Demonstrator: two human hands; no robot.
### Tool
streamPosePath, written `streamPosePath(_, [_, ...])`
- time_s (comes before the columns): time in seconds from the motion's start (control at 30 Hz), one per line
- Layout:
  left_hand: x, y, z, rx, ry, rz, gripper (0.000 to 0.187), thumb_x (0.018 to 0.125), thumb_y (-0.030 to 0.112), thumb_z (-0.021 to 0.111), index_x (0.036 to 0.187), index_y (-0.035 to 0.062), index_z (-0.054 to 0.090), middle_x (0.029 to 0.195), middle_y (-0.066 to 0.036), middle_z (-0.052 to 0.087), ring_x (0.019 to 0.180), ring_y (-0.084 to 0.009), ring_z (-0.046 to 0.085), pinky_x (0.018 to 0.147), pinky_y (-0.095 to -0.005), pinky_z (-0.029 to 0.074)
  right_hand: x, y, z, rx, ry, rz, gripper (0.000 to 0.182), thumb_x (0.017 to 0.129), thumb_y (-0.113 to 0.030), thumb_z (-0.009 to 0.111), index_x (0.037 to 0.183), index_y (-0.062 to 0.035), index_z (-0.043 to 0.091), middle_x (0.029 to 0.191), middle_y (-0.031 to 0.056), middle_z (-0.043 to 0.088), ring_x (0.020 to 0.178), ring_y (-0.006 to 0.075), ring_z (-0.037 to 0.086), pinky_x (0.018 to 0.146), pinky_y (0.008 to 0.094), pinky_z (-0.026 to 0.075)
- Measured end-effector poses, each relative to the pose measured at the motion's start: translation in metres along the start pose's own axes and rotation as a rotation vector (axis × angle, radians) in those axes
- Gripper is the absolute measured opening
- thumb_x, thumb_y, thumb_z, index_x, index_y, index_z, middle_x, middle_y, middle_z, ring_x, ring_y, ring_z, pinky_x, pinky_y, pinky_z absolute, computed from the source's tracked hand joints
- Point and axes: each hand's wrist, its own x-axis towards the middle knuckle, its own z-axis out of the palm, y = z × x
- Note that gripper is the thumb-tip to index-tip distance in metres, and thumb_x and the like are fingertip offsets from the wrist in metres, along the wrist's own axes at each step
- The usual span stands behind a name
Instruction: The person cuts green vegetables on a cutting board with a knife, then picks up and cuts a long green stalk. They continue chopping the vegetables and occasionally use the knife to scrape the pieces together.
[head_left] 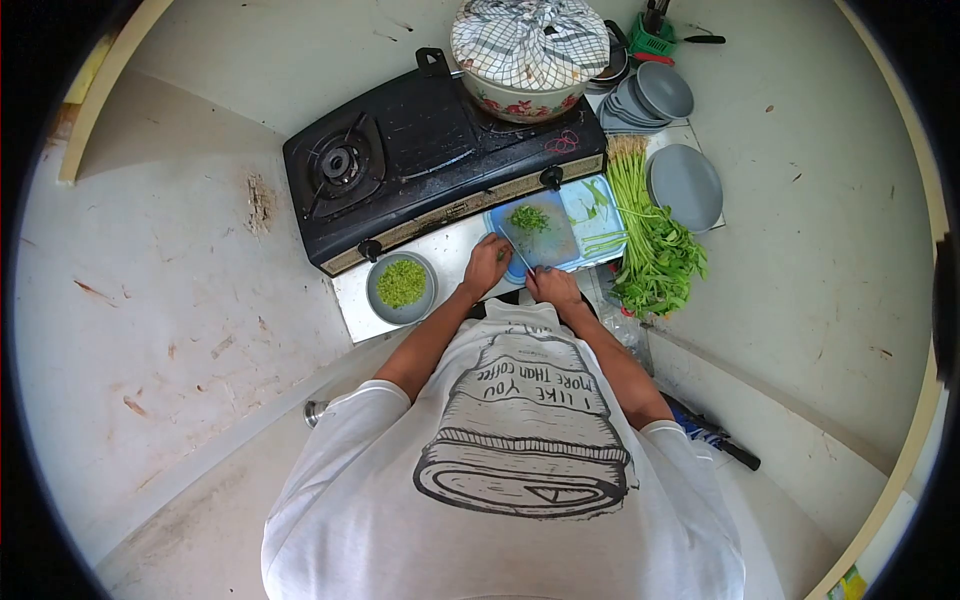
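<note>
My right hand [553, 286] is closed round the handle of a knife [519, 252], whose thin blade points up and left over the blue cutting board [565, 245]. My left hand [489, 263] is at the board's left edge beside the blade, fingers curled on a bit of green leaf. Chopped green leaves [529, 217] lie in a small heap on the board above the blade. Cut stems and leaf pieces [592, 200] are on the board's right part. To the left of my left hand, a grey bowl [373, 290] holds chopped light green pieces [401, 283].
Behind the board stands a black gas stove [425, 130] with a cloth-covered pot [528, 103]. A bunch of leafy stalks [655, 245] lies right of the board, next to a grey plate [686, 187]. Farther back are stacked grey bowls [664, 91] and a green basket [652, 38].
</note>
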Motion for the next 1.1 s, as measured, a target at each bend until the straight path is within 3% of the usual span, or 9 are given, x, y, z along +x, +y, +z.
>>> streamPosePath(0.33, [-0.005,-0.001,-0.008,0.114,-0.063,0.201,0.015,0.090,0.003,0.064,0.104,0.0012,0.068,0.098,-0.017,0.060,0.096,-0.0381,0.062,0.084,-0.0464,0.052,0.011,-0.005,0.004,-0.040,0.016,0.024,0.044,0.099,-0.039,0.053,0.087,-0.0029,0.076,0.082,0.0237,0.073,0.077,0.0415,0.074,0.075,0.0521,0.060])
streamPosePath(0.83, [0.034,0.013,0.012,0.144,-0.198,0.326,0.010,0.091,0.007,0.065,0.100,0.0034,0.068,0.095,-0.017,0.062,0.094,-0.0377,0.061,0.085,-0.0472,0.051,-0.022,0.022,-0.018,0.085,0.035,0.227,0.043,0.098,-0.043,0.057,0.092,-0.0044,0.075,0.082,0.0246,0.072,0.080,0.0432,0.072,0.078,0.0538,0.058])
streamPosePath(1.1, [0.042,0.007,0.015,0.050,-0.251,0.273,0.010,0.087,0.006,0.069,0.096,0.0025,0.070,0.093,-0.016,0.063,0.091,-0.0384,0.063,0.082,-0.0464,0.052,-0.032,0.017,-0.022,0.162,-0.009,0.247,0.043,0.097,-0.044,0.058,0.091,-0.0043,0.074,0.086,0.0234,0.073,0.082,0.0413,0.073,0.080,0.0534,0.058])
